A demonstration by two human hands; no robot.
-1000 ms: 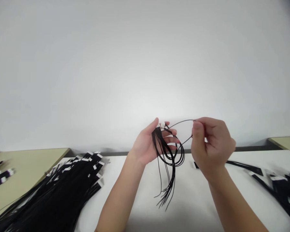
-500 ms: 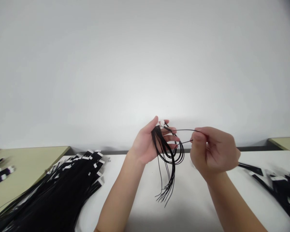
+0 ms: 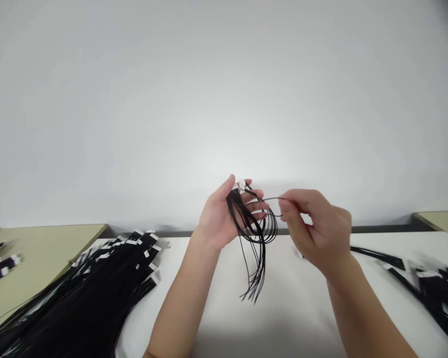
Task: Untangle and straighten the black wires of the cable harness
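Here the white wall [image 3: 224, 99] fills the upper part of the view, and below it runs the white tabletop [image 3: 294, 308], with a pale green surface [image 3: 41, 253] butting against it at far left and another green corner [image 3: 440, 221] at far right. On the left side of the tabletop lies a big heap of black wire bundles [image 3: 85, 298] with small white ends, fanned out toward the near edge; a smaller pile of black wires [image 3: 429, 288] lies at the right edge, and a few more rest on the green surface at far left, blurred. Above the middle of the tabletop, clear of it, the left hand [image 3: 218, 219] is held palm up and half closed, thumb and fingers pinching the top of a thin black wire bundle [image 3: 256, 248] just under its white connector [image 3: 242, 185]. The bundle's strands hang down from that grip, loop once beside the palm, and end in loose tips above the tabletop. Just beside it, the right hand [image 3: 317, 231] is closed, its thumb and forefinger nipping one single black strand [image 3: 272, 199] that runs out sideways from the connector end of the bundle. The two hands are near each other but not touching.
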